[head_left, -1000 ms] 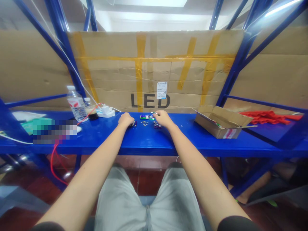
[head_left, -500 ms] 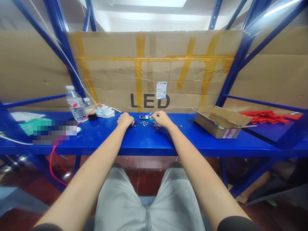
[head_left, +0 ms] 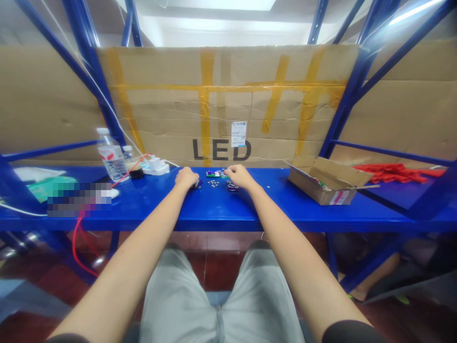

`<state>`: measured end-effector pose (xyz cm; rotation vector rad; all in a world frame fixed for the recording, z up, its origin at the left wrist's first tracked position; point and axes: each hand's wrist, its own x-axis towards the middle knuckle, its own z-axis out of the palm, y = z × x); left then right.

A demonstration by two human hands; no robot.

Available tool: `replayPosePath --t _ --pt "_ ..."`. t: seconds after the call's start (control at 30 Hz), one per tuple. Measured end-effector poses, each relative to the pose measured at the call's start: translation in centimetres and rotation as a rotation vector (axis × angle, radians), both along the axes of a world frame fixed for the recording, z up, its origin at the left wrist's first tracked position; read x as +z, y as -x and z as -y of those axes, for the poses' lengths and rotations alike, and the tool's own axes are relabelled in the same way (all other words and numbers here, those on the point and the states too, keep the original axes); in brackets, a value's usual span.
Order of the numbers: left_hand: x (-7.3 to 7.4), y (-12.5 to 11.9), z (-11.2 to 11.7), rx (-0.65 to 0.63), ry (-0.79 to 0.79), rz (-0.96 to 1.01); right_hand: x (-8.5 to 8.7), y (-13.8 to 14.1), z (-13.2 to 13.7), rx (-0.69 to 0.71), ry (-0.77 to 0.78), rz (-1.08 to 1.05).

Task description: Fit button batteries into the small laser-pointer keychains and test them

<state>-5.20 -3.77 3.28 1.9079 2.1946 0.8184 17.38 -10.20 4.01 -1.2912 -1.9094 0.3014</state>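
Observation:
My left hand (head_left: 186, 178) rests on the blue table with its fingers curled closed. A small dark purple piece (head_left: 199, 183) pokes out beside its fingertips, too small to name. My right hand (head_left: 241, 176) is pinched closed at the right end of a small green and purple item (head_left: 214, 174) with pale stripes. Whatever its fingers grip is mostly covered. Between the hands lies a scatter of tiny metallic pieces (head_left: 213, 183). Just below the right hand's fingers is a small dark looped object (head_left: 233, 187).
An open cardboard box (head_left: 321, 183) stands on the right, with red cloth (head_left: 392, 173) behind it. To the left are a water bottle (head_left: 111, 157), a dark-liquid container (head_left: 135, 171) and a white power strip (head_left: 156, 166). A large cardboard panel (head_left: 160, 114) backs the blue table (head_left: 221, 209).
Both hands stay almost in place, still closed. The whole view has shifted very slightly; the small pieces on the table lie as before.

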Motion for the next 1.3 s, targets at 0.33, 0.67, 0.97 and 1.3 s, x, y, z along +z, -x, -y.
replayPosePath --t 0.33,0.67,0.97,1.3 --pt "-0.5 0.3 -0.4 -0.055 -0.055 0.171 0.0 0.0 -0.2 0.014 0.003 -0.025" --pt "0.2 0.2 0.5 0.025 -0.019 0.114 0.3 0.4 0.2 0.1 0.229 -0.255" --pt "0.9 -2.6 2.1 -0.517 -0.39 0.436 0.8 0.3 0.7 0.326 0.448 -0.748" --pt "0.1 -4.7 2.8 -0.967 -0.189 0.725 0.5 0.0 0.4 0.359 0.459 -0.747"
